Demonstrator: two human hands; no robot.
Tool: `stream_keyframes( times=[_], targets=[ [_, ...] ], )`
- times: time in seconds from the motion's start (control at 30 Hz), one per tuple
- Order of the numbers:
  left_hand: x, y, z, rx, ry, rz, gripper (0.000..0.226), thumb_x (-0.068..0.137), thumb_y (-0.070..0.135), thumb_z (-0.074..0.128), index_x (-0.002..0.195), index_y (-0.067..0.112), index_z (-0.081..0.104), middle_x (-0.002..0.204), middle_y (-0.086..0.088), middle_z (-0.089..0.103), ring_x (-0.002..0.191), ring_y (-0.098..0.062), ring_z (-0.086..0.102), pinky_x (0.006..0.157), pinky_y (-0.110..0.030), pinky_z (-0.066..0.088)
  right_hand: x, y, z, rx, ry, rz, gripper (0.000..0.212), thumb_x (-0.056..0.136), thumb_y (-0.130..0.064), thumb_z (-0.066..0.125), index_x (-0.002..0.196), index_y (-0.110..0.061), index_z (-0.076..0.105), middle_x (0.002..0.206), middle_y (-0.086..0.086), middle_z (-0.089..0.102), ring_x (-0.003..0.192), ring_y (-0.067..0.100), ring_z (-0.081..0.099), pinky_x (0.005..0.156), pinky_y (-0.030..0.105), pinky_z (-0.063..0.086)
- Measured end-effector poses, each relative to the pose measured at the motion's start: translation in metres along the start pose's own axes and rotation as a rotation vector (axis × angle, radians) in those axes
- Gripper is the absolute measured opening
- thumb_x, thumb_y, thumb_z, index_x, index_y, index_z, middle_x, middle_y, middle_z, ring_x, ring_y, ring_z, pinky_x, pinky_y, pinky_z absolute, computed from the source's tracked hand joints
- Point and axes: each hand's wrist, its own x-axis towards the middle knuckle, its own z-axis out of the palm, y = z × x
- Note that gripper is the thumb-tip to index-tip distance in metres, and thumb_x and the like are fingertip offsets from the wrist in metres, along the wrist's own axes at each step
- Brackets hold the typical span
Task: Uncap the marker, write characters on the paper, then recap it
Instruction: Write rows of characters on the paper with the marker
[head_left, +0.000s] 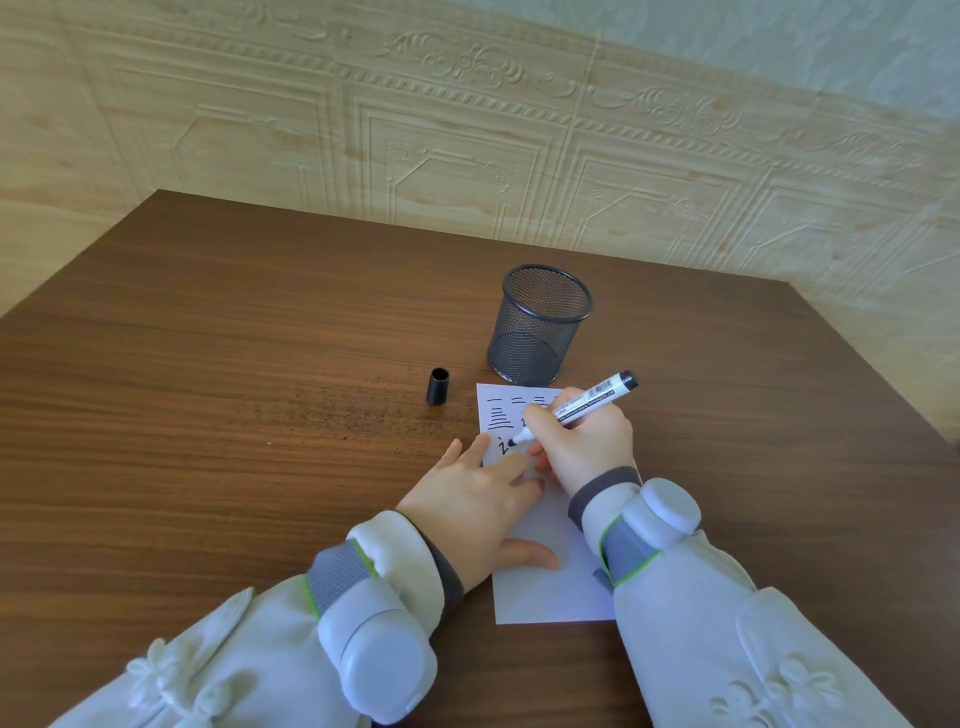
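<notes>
On the dark brown wood-grain table (234, 364), seen from the head camera:

1. White rectangular sheet of paper (550, 587): lies flat toward the right of the table, its far edge just in front of the mesh cup. Black marks fill its far part: short horizontal strokes in a top row, stacked strokes below, and a further character at the left edge beside the pen tip. Near half is unmarked.

2. White-barrelled marker with black end and printed label (587, 402): uncapped, tilted, black tip down on the paper at the left edge, rear end pointing up and to the right.

3. Right hand (582, 441): fingers curled tight round the lower barrel of the marker in a writing grip; heel of the hand over the paper.

4. Left hand (472, 499): fingers straight and slightly spread, lying flat on the paper's left edge just beside the pen tip; thumb stretched onto the paper nearer the body.

5. Small black cylindrical marker cap (438, 386): stands upright, open end up, on the bare table left of the paper, apart from it.

6. Dark grey round wire-mesh pen cup (540, 325): upright, behind the paper.

7. Pale sleeves with grey cuffs; a grey band with a rounded pale device on each wrist.

8. Cream embossed panelled wall (467, 130): behind the table.
</notes>
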Motion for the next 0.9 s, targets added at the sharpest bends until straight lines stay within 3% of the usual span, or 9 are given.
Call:
stream_keyframes(
  times=[0.13, 0.27, 0.47, 0.63, 0.73, 0.9],
  targets=[
    [0.000, 0.000, 0.001, -0.003, 0.018, 0.008, 0.072, 0.086, 0.063, 0.036, 0.145, 0.024, 0.024, 0.148, 0.005, 0.022, 0.140, -0.031, 0.012, 0.115, -0.050, 0.010, 0.002, 0.003, 0.000, -0.090, 0.006, -0.021, 0.019, 0.073, -0.013, 0.064, 0.065, 0.004, 0.063, 0.056, 0.010, 0.067, 0.044, 0.008, 0.052, 0.047, 0.022, 0.047],
    [0.001, 0.000, 0.000, 0.001, 0.017, 0.004, 0.071, 0.086, 0.063, 0.037, 0.145, 0.024, 0.023, 0.148, 0.005, 0.022, 0.140, -0.031, 0.010, 0.116, -0.050, 0.009, 0.002, 0.004, 0.001, -0.089, 0.024, -0.029, 0.020, 0.073, -0.013, 0.064, 0.063, 0.004, 0.062, 0.056, 0.011, 0.065, 0.045, 0.009, 0.049, 0.048, 0.022, 0.045],
    [0.000, 0.000, 0.000, 0.007, 0.003, -0.005, 0.070, 0.086, 0.064, 0.036, 0.142, 0.022, 0.029, 0.144, 0.000, 0.028, 0.140, -0.030, 0.010, 0.115, -0.050, 0.009, 0.007, 0.010, 0.000, -0.074, 0.146, 0.002, 0.027, 0.072, -0.021, 0.062, 0.048, -0.015, 0.051, 0.058, 0.013, 0.066, 0.060, 0.027, 0.060, 0.059, 0.031, 0.049],
    [0.000, 0.000, 0.000, 0.012, 0.003, -0.006, 0.070, 0.086, 0.064, 0.036, 0.142, 0.023, 0.028, 0.144, 0.001, 0.028, 0.140, -0.031, 0.011, 0.115, -0.050, 0.009, 0.007, 0.010, 0.000, -0.063, 0.123, 0.004, 0.026, 0.072, -0.021, 0.062, 0.050, -0.015, 0.051, 0.049, 0.003, 0.062, 0.051, 0.021, 0.058, 0.057, 0.031, 0.051],
    [0.001, 0.000, 0.000, 0.010, 0.008, -0.005, 0.069, 0.086, 0.064, 0.036, 0.142, 0.024, 0.028, 0.144, 0.001, 0.029, 0.140, -0.031, 0.011, 0.115, -0.049, 0.009, 0.007, 0.009, -0.003, 0.149, 0.162, 0.002, 0.030, 0.079, -0.018, 0.064, 0.052, -0.018, 0.052, 0.041, -0.002, 0.059, 0.037, 0.014, 0.054, 0.049, 0.028, 0.049],
    [0.001, -0.001, 0.000, -0.004, -0.002, -0.014, 0.068, 0.087, 0.064, 0.035, 0.143, 0.026, 0.026, 0.146, 0.002, 0.027, 0.141, -0.029, 0.010, 0.116, -0.048, 0.008, 0.009, 0.005, -0.012, 0.341, 0.167, 0.050, 0.032, 0.084, -0.022, 0.068, 0.059, -0.013, 0.051, 0.043, 0.002, 0.058, 0.031, 0.015, 0.046, 0.038, 0.022, 0.037]
  ],
)
